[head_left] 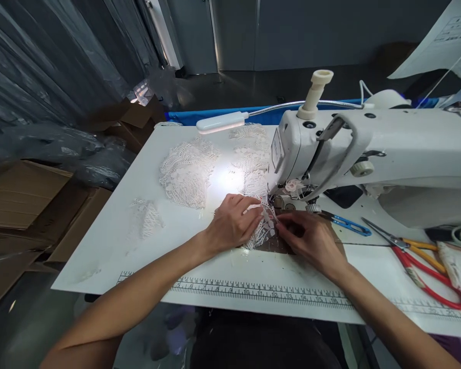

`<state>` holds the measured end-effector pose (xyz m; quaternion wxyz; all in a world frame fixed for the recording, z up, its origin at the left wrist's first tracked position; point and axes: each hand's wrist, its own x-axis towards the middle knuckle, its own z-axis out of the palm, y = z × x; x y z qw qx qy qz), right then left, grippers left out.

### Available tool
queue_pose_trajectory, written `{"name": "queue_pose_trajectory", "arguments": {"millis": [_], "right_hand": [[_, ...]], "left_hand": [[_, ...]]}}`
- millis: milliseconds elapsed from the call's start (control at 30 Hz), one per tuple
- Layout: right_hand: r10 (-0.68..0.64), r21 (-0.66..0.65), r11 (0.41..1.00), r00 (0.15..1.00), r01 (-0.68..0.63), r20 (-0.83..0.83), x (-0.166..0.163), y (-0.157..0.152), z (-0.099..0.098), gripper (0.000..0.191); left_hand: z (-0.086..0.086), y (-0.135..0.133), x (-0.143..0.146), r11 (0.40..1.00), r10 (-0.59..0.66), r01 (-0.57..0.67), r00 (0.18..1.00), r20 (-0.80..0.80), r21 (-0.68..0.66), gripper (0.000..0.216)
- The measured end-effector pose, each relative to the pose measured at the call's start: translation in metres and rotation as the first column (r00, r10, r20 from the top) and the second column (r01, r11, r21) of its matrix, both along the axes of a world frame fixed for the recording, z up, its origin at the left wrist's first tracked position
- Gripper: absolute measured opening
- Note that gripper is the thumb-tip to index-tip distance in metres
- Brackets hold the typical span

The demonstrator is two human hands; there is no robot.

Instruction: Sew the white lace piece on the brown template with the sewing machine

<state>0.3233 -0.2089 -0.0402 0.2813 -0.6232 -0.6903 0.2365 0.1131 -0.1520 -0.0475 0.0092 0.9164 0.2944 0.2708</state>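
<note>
Under the needle of the single sewing machine (pixel 369 148) I note one lace piece (pixel 262 236): left hand (pixel 232 223) presses it, fingers flat; right hand (pixel 311 238) pinches its edge. Three other lace heaps (pixel 186 174) lie beyond.

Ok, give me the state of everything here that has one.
Lamp, lit.
Lace, lying flat, held down.
Left hand, flat on the Lace.
Right hand, pinching the Lace edge.
Scissors, shut, lying loose.
Box, flaps open.

Bare table (pixel 111 241) lies open at left; sewing machine (pixel 369 154), scissors (pixel 418 256) and lace pile (pixel 186 171) crowd the right and rear.
</note>
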Motion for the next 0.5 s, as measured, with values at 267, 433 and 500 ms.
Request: {"name": "queue_pose_trajectory", "arguments": {"millis": [267, 433, 500], "right_hand": [[-0.041, 0.092, 0.995, 0.999, 0.041, -0.001, -0.003, -0.001, -0.005, 0.021], [-0.038, 0.096, 0.995, 0.999, 0.041, -0.024, -0.002, -0.001, -0.007, 0.022], [-0.015, 0.107, 0.994, 0.999, 0.019, -0.043, -0.002, -0.002, -0.008, 0.021]], "left_hand": [[-0.001, 0.021, -0.013, 0.986, -0.154, 0.152, 0.988, -0.029, -0.063, 0.021], [0.004, 0.017, -0.009, 0.976, -0.219, 0.218, 0.97, -0.105, -0.029, 0.019], [0.005, 0.012, -0.005, 0.971, -0.238, 0.236, 0.959, -0.152, -0.035, 0.025]]}}
